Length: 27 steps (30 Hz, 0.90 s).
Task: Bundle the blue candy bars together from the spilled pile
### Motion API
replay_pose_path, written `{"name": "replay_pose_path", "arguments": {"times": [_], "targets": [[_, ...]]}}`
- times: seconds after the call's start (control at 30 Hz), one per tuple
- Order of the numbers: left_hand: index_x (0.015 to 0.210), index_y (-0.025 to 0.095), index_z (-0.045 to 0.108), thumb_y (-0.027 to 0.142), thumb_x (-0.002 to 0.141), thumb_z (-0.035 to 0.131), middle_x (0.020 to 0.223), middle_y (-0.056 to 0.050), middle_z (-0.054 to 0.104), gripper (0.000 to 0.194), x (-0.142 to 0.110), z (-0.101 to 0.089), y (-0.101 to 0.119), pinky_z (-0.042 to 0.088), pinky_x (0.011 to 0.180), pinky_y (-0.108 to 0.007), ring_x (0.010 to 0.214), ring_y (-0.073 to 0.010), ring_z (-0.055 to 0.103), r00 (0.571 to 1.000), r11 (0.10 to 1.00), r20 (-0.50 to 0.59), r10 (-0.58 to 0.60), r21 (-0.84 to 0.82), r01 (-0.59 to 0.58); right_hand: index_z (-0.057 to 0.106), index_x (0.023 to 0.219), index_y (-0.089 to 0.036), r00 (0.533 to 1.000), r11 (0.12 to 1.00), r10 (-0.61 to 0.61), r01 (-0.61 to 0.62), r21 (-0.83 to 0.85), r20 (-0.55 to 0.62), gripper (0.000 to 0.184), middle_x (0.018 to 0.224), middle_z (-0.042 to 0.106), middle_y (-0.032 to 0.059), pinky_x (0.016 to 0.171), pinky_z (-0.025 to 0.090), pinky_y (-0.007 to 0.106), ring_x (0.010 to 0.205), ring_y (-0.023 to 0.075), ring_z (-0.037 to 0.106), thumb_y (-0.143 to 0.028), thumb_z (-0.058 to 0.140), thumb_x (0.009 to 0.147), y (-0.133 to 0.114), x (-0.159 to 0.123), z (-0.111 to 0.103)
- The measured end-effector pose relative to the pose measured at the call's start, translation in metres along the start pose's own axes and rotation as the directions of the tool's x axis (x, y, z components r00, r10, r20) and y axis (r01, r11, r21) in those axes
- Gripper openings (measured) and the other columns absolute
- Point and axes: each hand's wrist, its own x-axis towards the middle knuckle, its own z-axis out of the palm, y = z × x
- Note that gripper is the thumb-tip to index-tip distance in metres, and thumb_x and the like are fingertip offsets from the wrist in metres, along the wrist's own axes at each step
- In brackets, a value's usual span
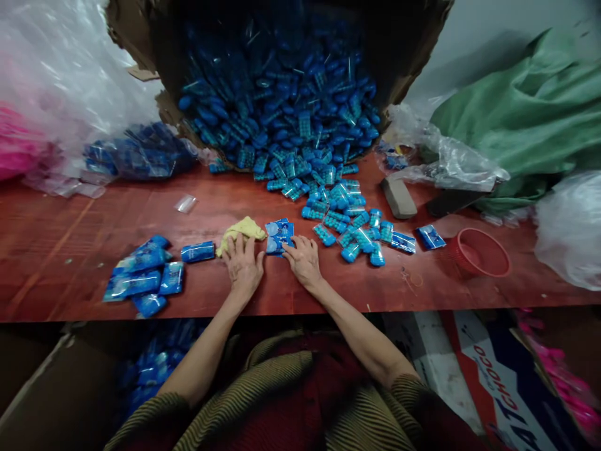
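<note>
My left hand [244,266] lies with its fingers spread on a crumpled yellow cloth [244,230]. Just to its right, my right hand [304,262] has its curled fingers at the right edge of a flat blue printed packet [278,232], pinching it against the tabletop. Left of the cloth rests a single blue wrapped pack [198,252]. Farther left is a small heap of blue wrapped packs [141,279]. To the right of my right hand, small clear-wrapped blue and teal bottles [350,219] spread over the red table [263,294].
A torn cardboard box [413,37] at the back spills many blue bottles. On the right are a red plastic basket [481,252], a grey block [398,197], a blue packet [430,237] and a green sack [521,119]. Clear plastic bags [70,69] fill the back left.
</note>
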Motion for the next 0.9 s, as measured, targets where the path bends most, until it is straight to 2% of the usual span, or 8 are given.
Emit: {"name": "replay_pose_path", "arguments": {"times": [0.13,0.23,0.3,0.37,0.43,0.5,0.7,0.9], "targets": [[0.122,0.012,0.056,0.032,0.084,0.048,0.141,-0.021,0.042,0.044,-0.006,-0.006,0.000,0.015,0.107,-0.062,0.137,-0.0398,0.023,1.000,1.000,0.025,0.013,-0.019,-0.012,0.068,0.109,-0.031,0.999,0.999,-0.018,0.019,0.027,-0.031,0.025,0.126,0.060,0.0047,0.103,0.030,0.048,0.123,0.0263,0.044,-0.031,0.051,0.090,0.007,0.002,0.002],[0.123,0.013,0.053,0.034,0.084,0.049,0.132,-0.020,0.051,0.045,-0.017,-0.010,0.012,0.027,0.107,-0.054,0.130,-0.0335,0.038,0.998,0.967,-0.043,-0.037,-0.254,0.024,0.066,0.112,-0.032,0.997,0.998,-0.049,0.051,0.031,-0.060,0.027,0.125,0.060,0.0037,0.105,0.028,0.047,0.124,0.0252,0.044,-0.031,0.048,0.092,0.011,-0.001,-0.001],[0.126,0.014,0.048,0.037,0.082,0.053,0.125,-0.019,0.055,0.050,-0.023,-0.009,0.025,0.042,0.097,-0.046,0.117,-0.0283,0.053,0.989,0.855,-0.009,-0.149,-0.504,0.124,0.065,0.114,-0.033,0.995,0.998,-0.050,0.054,0.044,-0.091,0.028,0.125,0.060,0.0031,0.106,0.026,0.047,0.124,0.0243,0.044,-0.030,0.046,0.093,0.011,-0.004,-0.004],[0.127,0.014,0.044,0.039,0.078,0.058,0.117,-0.018,0.058,0.056,-0.024,-0.007,0.038,0.052,0.079,-0.038,0.095,-0.0232,0.063,0.944,0.652,0.136,-0.302,-0.692,0.309,0.065,0.113,-0.033,0.995,0.997,-0.044,0.051,0.067,-0.093,0.029,0.120,0.062,0.0039,0.104,0.028,0.043,0.120,0.0226,0.047,-0.029,0.043,0.094,0.009,-0.006,-0.006],[0.124,0.014,0.044,0.039,0.075,0.062,0.107,-0.015,0.061,0.058,-0.020,-0.004,0.047,0.053,0.063,-0.031,0.076,-0.0179,0.065,0.870,0.471,0.292,-0.397,-0.749,0.466,0.067,0.112,-0.031,0.997,0.996,-0.043,0.047,0.072,-0.059,0.030,0.113,0.064,0.0057,0.099,0.032,0.039,0.111,0.0216,0.052,-0.029,0.043,0.094,0.007,-0.006,-0.009],[0.119,0.013,0.048,0.037,0.073,0.063,0.102,-0.013,0.062,0.054,-0.014,-0.004,0.050,0.052,0.058,-0.028,0.068,-0.0149,0.063,0.838,0.407,0.341,-0.426,-0.755,0.515,0.065,0.115,-0.028,0.999,0.998,-0.028,0.030,0.064,-0.033,0.030,0.111,0.064,0.0080,0.093,0.036,0.037,0.106,0.0221,0.053,-0.031,0.045,0.093,0.006,-0.005,-0.012],[0.101,0.014,0.059,0.035,0.076,0.057,0.098,-0.009,0.065,0.033,-0.018,-0.015,0.028,0.050,0.082,-0.033,0.087,-0.0182,0.063,0.926,0.583,0.146,-0.348,-0.740,0.336,0.064,0.116,-0.028,0.999,0.999,-0.041,0.041,0.022,-0.003,0.031,0.117,0.060,0.0083,0.088,0.035,0.037,0.106,0.0244,0.048,-0.038,0.054,0.089,0.003,-0.010,-0.017],[0.101,0.015,0.060,0.036,0.076,0.058,0.096,-0.009,0.066,0.033,-0.035,-0.013,0.013,0.049,0.079,-0.032,0.082,-0.0173,0.062,0.927,0.626,0.161,-0.340,-0.697,0.350,0.071,0.102,-0.029,0.999,0.999,-0.041,0.041,0.004,-0.009,0.022,0.111,0.064,0.0064,0.083,0.033,0.036,0.101,0.0225,0.049,-0.032,0.052,0.090,0.005,-0.006,-0.008]]}}
